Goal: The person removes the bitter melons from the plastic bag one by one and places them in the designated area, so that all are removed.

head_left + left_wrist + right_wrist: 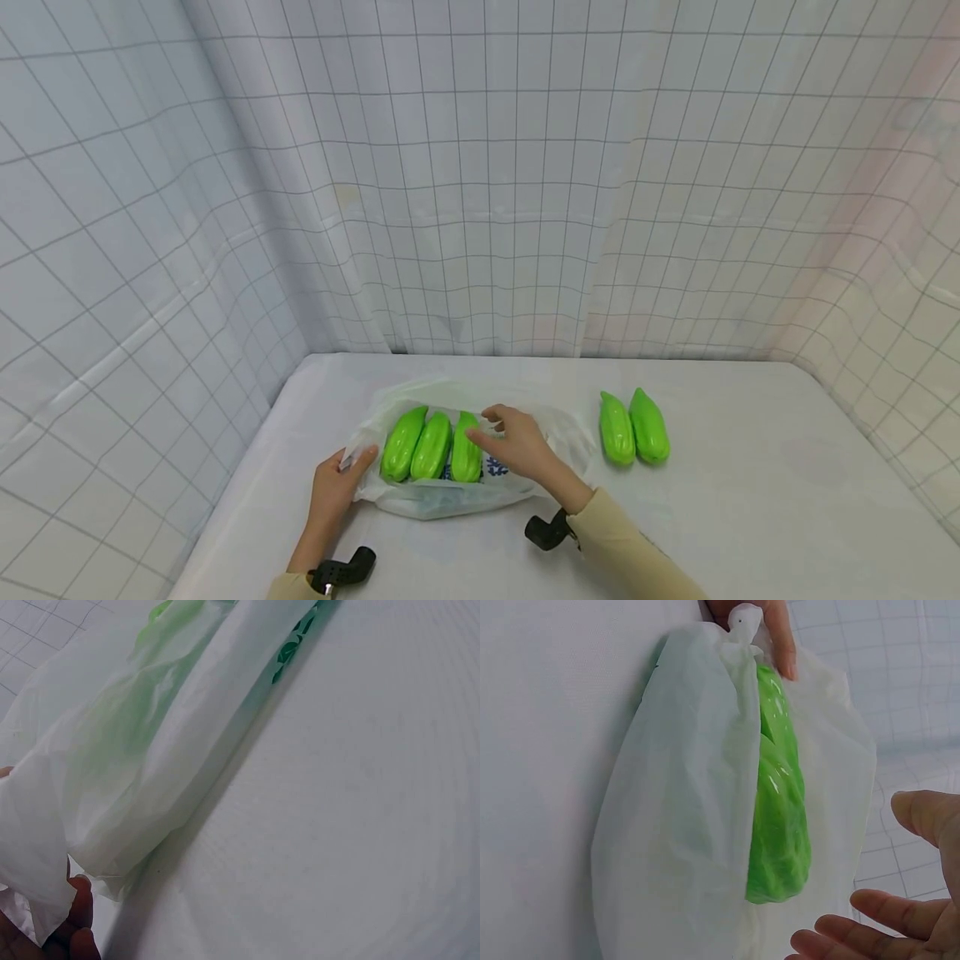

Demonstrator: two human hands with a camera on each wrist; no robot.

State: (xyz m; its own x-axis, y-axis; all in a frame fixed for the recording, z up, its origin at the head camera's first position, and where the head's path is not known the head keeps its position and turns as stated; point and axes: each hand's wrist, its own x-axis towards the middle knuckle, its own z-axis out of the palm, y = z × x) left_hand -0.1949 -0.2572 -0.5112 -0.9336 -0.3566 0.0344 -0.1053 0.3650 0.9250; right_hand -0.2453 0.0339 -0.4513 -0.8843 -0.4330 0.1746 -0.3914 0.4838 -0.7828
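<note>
A thin white plastic bag (pixel 442 502) lies on its side with its mouth spread open. Three glossy green ridged gourds (pixel 431 447) show side by side within it. At the bag's left end, my left hand (pixel 333 492) pinches the plastic between thumb and fingers; the left wrist view shows bunched bag film at those fingers (pixel 81 904). My right hand (pixel 521 442) hovers over the right part of the opening, beside the rightmost gourd. Its fingers are apart and hold nothing in the right wrist view, where glossy green gourds (pixel 780 825) show in the bag opening.
Two more green gourds (pixel 617 431) lie close together on the white-covered table (pixel 757 500), right of the bag. Pale grid-patterned sheets (pixel 480 208) hang behind the table and along both sides.
</note>
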